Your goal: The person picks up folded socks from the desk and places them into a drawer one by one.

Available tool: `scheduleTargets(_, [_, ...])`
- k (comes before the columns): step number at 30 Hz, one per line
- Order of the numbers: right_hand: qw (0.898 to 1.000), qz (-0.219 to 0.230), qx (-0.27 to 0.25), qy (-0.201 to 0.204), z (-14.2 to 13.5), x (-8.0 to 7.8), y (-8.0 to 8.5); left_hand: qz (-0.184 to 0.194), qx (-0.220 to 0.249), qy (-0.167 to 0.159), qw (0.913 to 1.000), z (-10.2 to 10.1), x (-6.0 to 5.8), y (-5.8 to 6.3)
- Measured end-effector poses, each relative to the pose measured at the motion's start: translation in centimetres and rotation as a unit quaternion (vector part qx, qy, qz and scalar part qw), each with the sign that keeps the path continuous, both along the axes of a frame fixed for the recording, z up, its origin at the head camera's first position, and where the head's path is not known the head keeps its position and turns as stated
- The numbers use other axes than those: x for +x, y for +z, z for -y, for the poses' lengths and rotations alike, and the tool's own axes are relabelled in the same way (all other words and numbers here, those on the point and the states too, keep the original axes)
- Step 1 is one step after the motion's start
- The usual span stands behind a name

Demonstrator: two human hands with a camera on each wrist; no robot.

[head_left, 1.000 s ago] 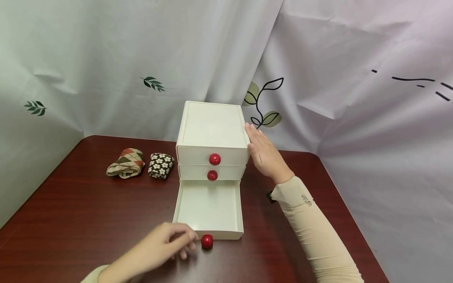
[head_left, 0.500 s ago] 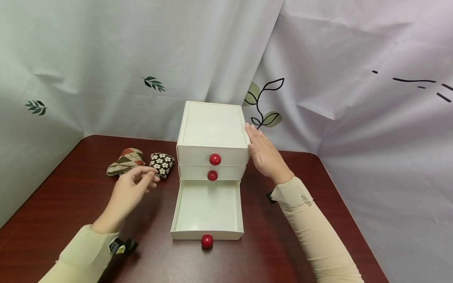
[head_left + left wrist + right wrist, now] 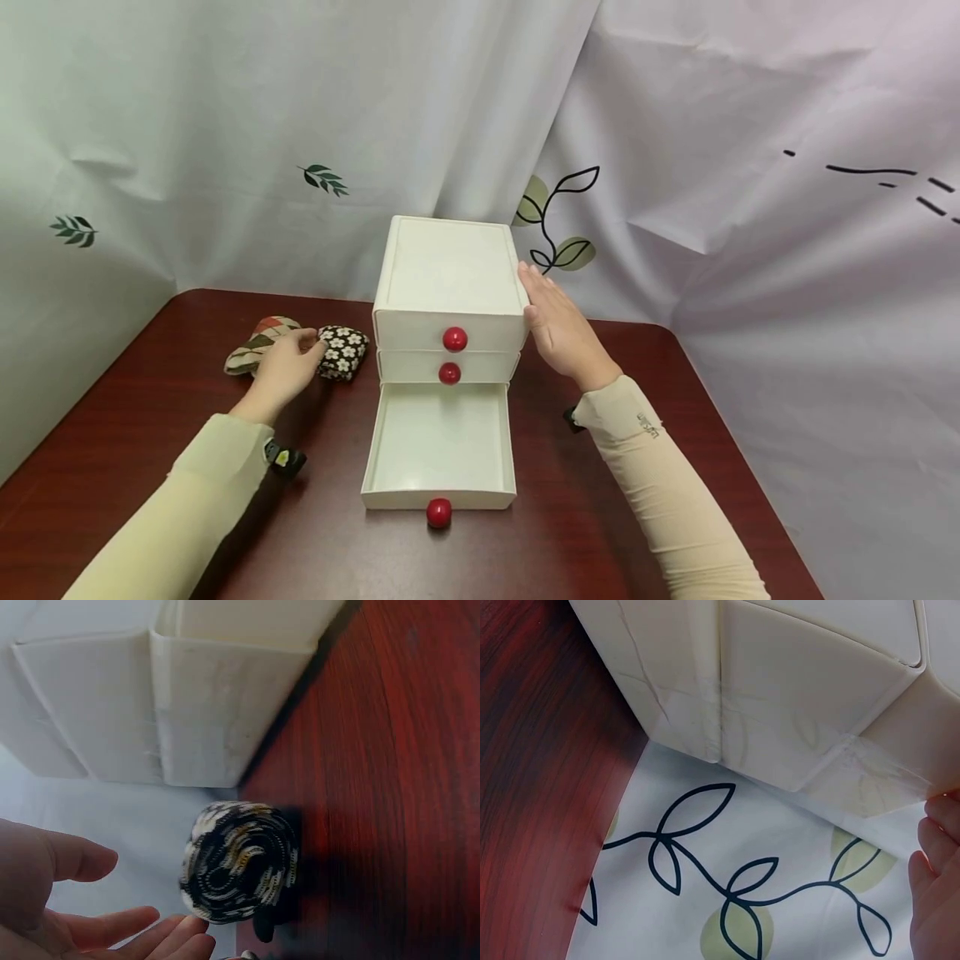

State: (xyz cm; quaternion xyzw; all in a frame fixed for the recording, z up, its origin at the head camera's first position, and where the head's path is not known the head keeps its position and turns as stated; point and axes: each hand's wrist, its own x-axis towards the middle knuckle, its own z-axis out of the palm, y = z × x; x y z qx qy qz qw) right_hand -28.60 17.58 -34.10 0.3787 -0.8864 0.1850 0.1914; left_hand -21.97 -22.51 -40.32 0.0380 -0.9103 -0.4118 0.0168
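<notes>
A rolled black sock with white flowers [image 3: 343,352] lies left of the white drawer unit [image 3: 453,265]; its coiled end [image 3: 241,862] faces the left wrist camera. My left hand [image 3: 287,367] is at its left side, thumb and fingers apart, with the fingertips at or very near the roll. Partly behind that hand is a folded argyle sock [image 3: 251,354]. My right hand [image 3: 562,329] rests flat against the unit's right side, fingers straight; in the right wrist view its fingers [image 3: 936,840] touch the unit's wall. The bottom drawer [image 3: 438,442] stands pulled out, with nothing in it.
Red round knobs, such as the top knob [image 3: 454,339], sit on the drawer fronts. The upper two drawers are closed. Everything stands on a dark red wooden table [image 3: 315,533]. A pale patterned curtain [image 3: 247,150] hangs behind and on both sides.
My left hand has gone from the bottom drawer's knob up and left to the flowered sock. My right hand has stayed against the unit, and the drawer has not moved.
</notes>
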Motion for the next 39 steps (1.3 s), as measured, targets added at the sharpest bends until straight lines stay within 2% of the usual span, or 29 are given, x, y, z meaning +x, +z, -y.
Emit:
scheduleTargets(5, [1.0, -0.003, -0.003, 0.002, 0.0, 0.0, 0.0, 0.031, -0.017, -0.013, 0.9993, -0.1, -1.5, -0.4])
scheduleTargets(10, [1.0, -0.002, -0.004, 0.006, 0.1, 0.1, 0.1, 0.052, -0.056, -0.022, 0.9968, -0.3, -2.4, -0.8])
scheduleTargets(13, [1.0, 0.002, -0.004, 0.005, 0.2, 0.0, 0.1, 0.059, -0.064, -0.022, 0.996, -0.4, -2.7, -1.0])
scheduleTargets(21, [1.0, 0.003, -0.002, 0.002, 0.2, 0.1, 0.1, 0.113, -0.024, -0.026, 0.993, -0.7, -3.2, -0.7])
scheduleTargets(29, [1.0, 0.007, -0.004, 0.005, 0.3, 0.2, 0.2, 0.113, -0.011, -0.04, 0.9928, -0.6, -3.5, -1.2])
scheduleTargets(34, [1.0, 0.008, 0.002, 0.002, 0.3, 0.2, 0.2, 0.131, 0.029, -0.042, 0.9901, -1.0, -3.2, -1.3])
scheduleTargets(39, [1.0, 0.007, 0.002, 0.001, 0.2, 0.3, 0.3, 0.126, 0.071, -0.028, 0.9891, -1.2, -2.9, -1.8])
